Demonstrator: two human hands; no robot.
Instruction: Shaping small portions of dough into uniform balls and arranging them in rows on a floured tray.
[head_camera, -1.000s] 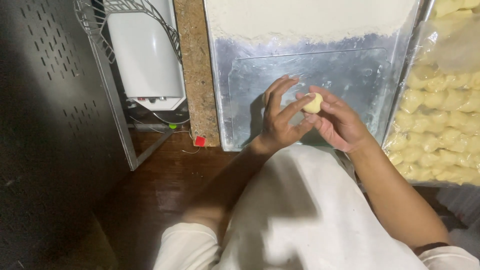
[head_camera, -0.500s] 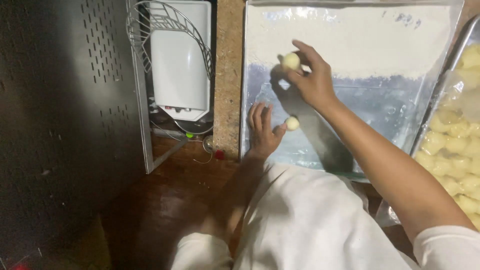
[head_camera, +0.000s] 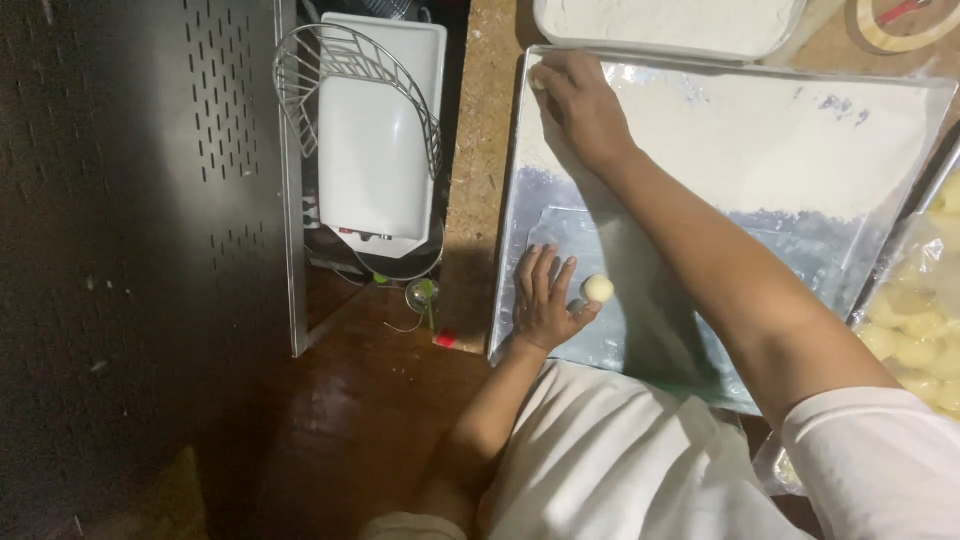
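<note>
The left hand (head_camera: 543, 300) lies flat on the near left part of a large metal baking tray (head_camera: 560, 190) in the middle of the frame; its fingers (head_camera: 537, 268) are spread and point toward the top of the frame, holding nothing; a small pale dough ball (head_camera: 598, 288) sits on the tray just beside the thumb, touching it or nearly so, though which cannot be told. The right hand (head_camera: 580, 100) reaches across the tray to its upper left corner; its fingers are curled downward and close together at the tray's edge, and a small pale bit shows at the fingertips, but whether they pinch it cannot be told; the bare forearm runs diagonally from the lower right of the frame to that corner. The upper half of the tray is dusted with white flour (head_camera: 780, 150); the lower half shows bare, shiny metal. Above the tray, at the top edge of the frame, stands a white container of flour (head_camera: 670, 20). At the right edge lies a clear plastic bag of pale dough pieces (head_camera: 915, 335), just beside the tray. The tray rests on a speckled brown counter (head_camera: 480, 150); to its left, in the upper middle of the frame, a white appliance (head_camera: 375, 140) with a wire guard (head_camera: 345, 70) sits lower down; a dark perforated metal panel (head_camera: 150, 200) fills the left side of the frame. A white garment (head_camera: 620, 460) covers the bottom middle.
</note>
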